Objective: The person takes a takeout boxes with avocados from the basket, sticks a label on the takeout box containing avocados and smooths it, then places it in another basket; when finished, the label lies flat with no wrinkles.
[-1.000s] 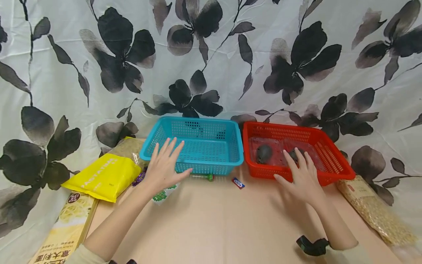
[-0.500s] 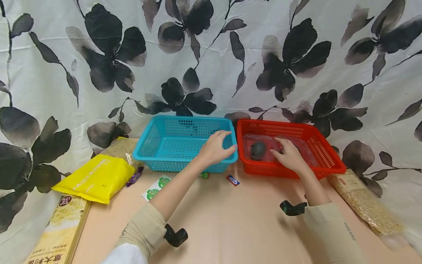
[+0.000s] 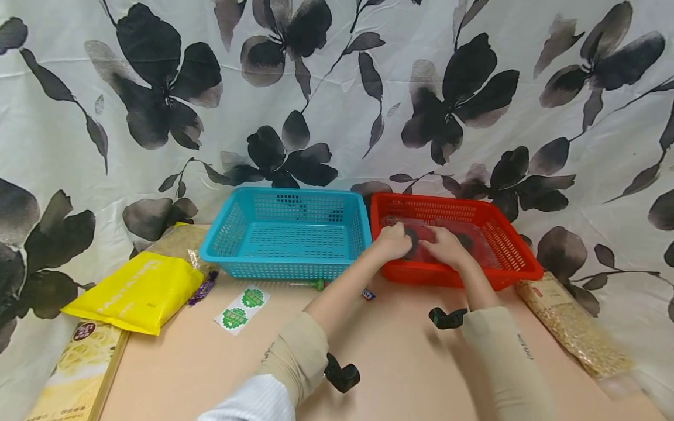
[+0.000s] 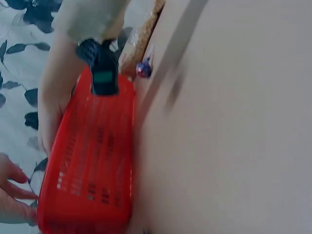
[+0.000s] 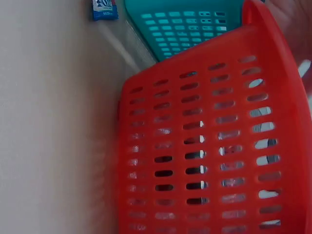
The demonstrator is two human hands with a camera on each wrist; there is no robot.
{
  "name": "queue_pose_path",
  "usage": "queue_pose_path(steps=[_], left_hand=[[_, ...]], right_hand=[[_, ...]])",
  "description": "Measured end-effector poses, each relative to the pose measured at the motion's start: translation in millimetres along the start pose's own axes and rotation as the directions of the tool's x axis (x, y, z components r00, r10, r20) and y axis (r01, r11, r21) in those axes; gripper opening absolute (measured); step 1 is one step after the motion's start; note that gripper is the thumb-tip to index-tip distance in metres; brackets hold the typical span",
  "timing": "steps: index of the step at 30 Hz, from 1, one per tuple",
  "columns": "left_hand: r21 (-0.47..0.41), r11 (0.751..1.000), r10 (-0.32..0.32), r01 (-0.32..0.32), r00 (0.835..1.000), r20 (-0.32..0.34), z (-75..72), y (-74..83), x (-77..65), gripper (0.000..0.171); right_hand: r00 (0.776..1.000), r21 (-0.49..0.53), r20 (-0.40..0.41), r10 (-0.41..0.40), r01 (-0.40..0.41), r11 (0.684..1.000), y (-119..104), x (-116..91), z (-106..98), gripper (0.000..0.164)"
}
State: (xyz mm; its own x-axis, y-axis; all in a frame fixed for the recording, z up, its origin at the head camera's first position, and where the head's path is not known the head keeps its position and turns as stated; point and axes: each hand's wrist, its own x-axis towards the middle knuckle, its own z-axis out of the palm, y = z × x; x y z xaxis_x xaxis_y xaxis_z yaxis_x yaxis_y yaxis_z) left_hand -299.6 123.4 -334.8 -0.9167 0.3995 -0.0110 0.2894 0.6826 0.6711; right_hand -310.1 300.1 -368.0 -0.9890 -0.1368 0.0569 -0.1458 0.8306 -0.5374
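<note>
Both hands reach into a red basket [image 3: 518,248], over flat clear plastic packs with dark round things inside. My left hand [image 3: 394,241] is at the left pack [image 3: 413,234], fingers pointing down beside its dark content. In the left wrist view, the fingers of the left hand [image 4: 17,197] stand apart at the basket's rim, tips partly hidden behind it. My right hand [image 3: 444,248] comes over the front rim, thumb and fingers spread toward the same pack. A second pack [image 3: 481,242] lies to the right, partly covered by the right hand.
A blue basket [image 3: 295,245] stands left of the red one. A small wrapped candy [image 3: 368,294], a green-and-white sticker sheet [image 3: 242,309] and a purple-wrapped candy [image 3: 202,288] lie in front. A yellow bag [image 3: 142,292], a pasta box [image 3: 79,368] and a grain bag [image 3: 574,327] flank the table.
My left hand has moved right, from over the blue basket into the red one. My right hand has reached into the red basket and shifted left toward the left pack.
</note>
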Motion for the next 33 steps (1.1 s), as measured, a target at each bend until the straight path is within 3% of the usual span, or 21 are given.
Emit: queue_pose_path(steps=[3,8,15,18,23,27,30,33], left_hand=[[0.095,0.992,-0.089,0.086,0.996,0.029,9.9,6.3,2.8,0.053],[0.196,0.968,-0.156,0.157,0.988,-0.02,23.1,13.3,1.8,0.066],[0.3,0.941,-0.164,0.157,0.986,-0.004,29.5,15.5,5.5,0.071],[0.293,0.944,-0.164,0.155,0.986,0.008,30.3,13.8,5.3,0.071],[0.164,0.981,-0.093,0.1,0.994,-0.049,28.8,9.1,-1.1,0.057],[0.075,0.997,0.011,-0.002,0.994,-0.111,25.3,4.0,-5.8,0.051],[0.036,0.996,0.083,-0.078,0.985,-0.151,20.9,-0.2,-9.3,0.054],[-0.015,0.986,0.158,-0.165,0.965,-0.211,12.3,-2.0,-13.3,0.052]], right_hand=[[0.998,-0.061,0.043,0.042,-0.039,0.997,-2.8,1.7,2.7,0.06],[0.984,-0.076,0.123,0.133,-0.124,0.989,-4.2,-0.8,1.2,0.065],[0.983,-0.052,0.125,0.134,-0.129,0.99,-0.6,-0.8,0.0,0.068],[0.984,-0.013,0.111,0.14,-0.139,0.99,0.8,-1.0,0.0,0.068],[0.989,0.11,0.042,0.139,-0.143,0.984,1.7,-6.1,-2.6,0.064],[0.987,0.162,-0.074,0.145,-0.131,0.978,0.0,-12.0,-6.9,0.061],[0.974,0.22,-0.155,0.167,-0.131,0.967,-4.9,-19.6,-14.4,0.058],[0.965,0.274,-0.208,0.156,-0.096,0.957,-14.6,-30.6,-28.1,0.056]])
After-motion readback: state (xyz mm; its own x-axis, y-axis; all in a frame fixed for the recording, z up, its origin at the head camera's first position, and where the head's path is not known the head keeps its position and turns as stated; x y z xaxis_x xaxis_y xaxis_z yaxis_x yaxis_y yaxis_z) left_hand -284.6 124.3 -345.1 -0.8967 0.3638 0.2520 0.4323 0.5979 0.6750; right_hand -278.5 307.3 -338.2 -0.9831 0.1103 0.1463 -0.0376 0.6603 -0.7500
